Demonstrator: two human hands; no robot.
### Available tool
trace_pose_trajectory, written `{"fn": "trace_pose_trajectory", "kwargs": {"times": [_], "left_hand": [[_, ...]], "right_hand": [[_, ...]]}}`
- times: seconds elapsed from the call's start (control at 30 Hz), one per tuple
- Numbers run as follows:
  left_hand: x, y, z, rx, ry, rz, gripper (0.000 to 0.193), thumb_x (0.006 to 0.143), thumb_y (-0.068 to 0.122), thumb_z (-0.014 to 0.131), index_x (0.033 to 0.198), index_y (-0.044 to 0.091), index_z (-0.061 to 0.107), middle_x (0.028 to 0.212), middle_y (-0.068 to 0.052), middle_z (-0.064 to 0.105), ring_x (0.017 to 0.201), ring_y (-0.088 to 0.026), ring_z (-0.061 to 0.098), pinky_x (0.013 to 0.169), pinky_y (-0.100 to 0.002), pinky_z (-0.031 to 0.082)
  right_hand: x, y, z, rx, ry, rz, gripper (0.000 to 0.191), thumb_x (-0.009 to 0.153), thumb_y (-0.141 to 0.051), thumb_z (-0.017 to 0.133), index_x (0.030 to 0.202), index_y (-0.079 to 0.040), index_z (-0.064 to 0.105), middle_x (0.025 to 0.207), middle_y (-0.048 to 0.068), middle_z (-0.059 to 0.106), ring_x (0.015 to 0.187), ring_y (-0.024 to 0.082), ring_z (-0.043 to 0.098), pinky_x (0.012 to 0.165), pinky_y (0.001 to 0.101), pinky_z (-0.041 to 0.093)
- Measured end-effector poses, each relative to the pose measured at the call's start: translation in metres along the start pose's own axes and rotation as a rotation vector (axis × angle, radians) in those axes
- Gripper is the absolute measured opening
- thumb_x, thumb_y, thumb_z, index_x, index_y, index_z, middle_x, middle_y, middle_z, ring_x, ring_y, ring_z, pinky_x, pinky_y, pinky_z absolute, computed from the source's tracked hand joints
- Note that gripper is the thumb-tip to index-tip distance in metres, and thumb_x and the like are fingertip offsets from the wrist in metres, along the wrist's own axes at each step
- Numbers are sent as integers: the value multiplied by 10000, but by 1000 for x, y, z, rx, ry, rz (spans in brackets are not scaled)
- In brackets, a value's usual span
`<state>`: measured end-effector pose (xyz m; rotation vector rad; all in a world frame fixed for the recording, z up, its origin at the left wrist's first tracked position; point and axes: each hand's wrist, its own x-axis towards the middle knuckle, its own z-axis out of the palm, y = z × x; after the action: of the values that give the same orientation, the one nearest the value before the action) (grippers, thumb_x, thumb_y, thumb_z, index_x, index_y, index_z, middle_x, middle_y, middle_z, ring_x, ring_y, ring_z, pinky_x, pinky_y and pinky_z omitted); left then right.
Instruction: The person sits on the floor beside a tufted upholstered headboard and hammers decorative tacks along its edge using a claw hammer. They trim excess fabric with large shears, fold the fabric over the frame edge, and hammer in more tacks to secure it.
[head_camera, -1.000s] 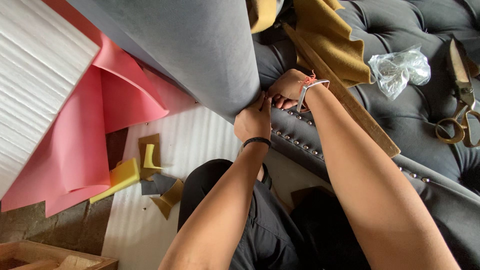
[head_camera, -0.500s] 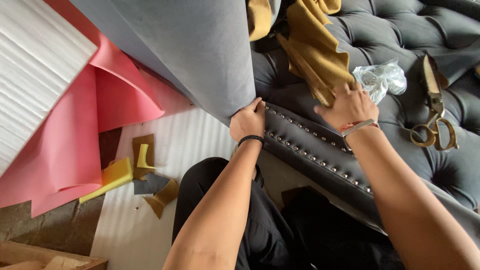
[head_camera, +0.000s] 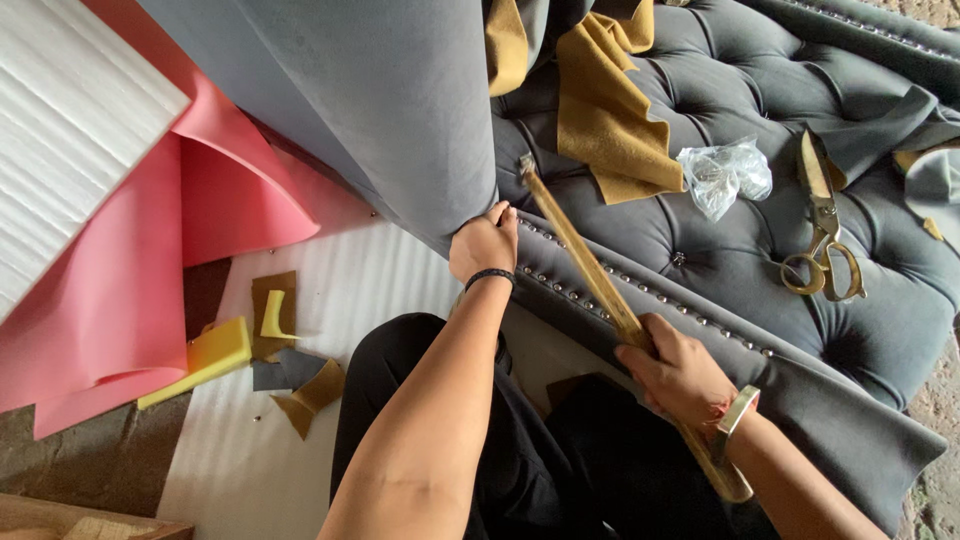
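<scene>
The left hand (head_camera: 483, 243) has its fingers curled tight, pinching the edge of the grey fabric (head_camera: 380, 110) against the studded rim of the tufted grey sofa (head_camera: 720, 260). The right hand (head_camera: 677, 372) wraps closed fingers around the long wooden-handled hammer (head_camera: 590, 270), whose head lies just beside the left hand. Brass scissors (head_camera: 825, 235), a crumpled plastic bag (head_camera: 725, 175) and mustard cloth (head_camera: 610, 120) lie on the sofa seat.
</scene>
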<state>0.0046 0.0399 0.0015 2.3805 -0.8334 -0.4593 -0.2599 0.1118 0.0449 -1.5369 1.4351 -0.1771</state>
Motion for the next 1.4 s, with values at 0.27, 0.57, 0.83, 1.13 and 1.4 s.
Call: {"fn": "trace_pose_trajectory", "kwargs": {"times": [0.27, 0.57, 0.83, 1.13, 1.4], "left_hand": [[5, 2, 0, 3, 7, -41, 267, 905, 563, 618, 1066, 416, 772, 1015, 10, 776, 972, -279, 722, 816, -431, 578], [7, -2, 3, 1, 15, -55, 264, 883, 541, 646, 1070, 407, 776, 1028, -8, 770, 966, -288, 724, 812, -432, 586], [11, -5, 10, -24, 36, -23, 264, 875, 524, 655, 1077, 400, 771, 1055, 8, 767, 957, -289, 720, 787, -432, 590], [11, -5, 10, -58, -12, -56, 266, 938, 524, 623, 1046, 351, 794, 1009, 8, 793, 963, -273, 734, 818, -416, 588], [9, -4, 4, -57, -20, -32, 305, 902, 521, 609, 1128, 386, 761, 998, -11, 779, 935, -277, 735, 810, -407, 585]], "right_hand": [[-7, -28, 9, 72, -64, 41, 330, 991, -382, 563, 1089, -69, 606, 622, 79, 607, 461, 164, 590, 433, 349, 504], [-5, -23, 11, -36, -83, -14, 367, 1000, -418, 535, 946, -55, 547, 611, 81, 615, 446, 174, 612, 432, 350, 523], [-10, -32, 13, -23, -77, -5, 362, 1001, -411, 514, 937, -56, 553, 603, 82, 602, 440, 172, 603, 422, 349, 513], [-10, -29, 13, 17, -77, 59, 373, 1019, -416, 553, 925, -55, 571, 617, 79, 589, 448, 176, 586, 421, 349, 496], [-9, -27, 17, 157, -68, 37, 388, 997, -386, 558, 915, -6, 573, 614, 88, 571, 434, 177, 550, 397, 352, 462]]}}
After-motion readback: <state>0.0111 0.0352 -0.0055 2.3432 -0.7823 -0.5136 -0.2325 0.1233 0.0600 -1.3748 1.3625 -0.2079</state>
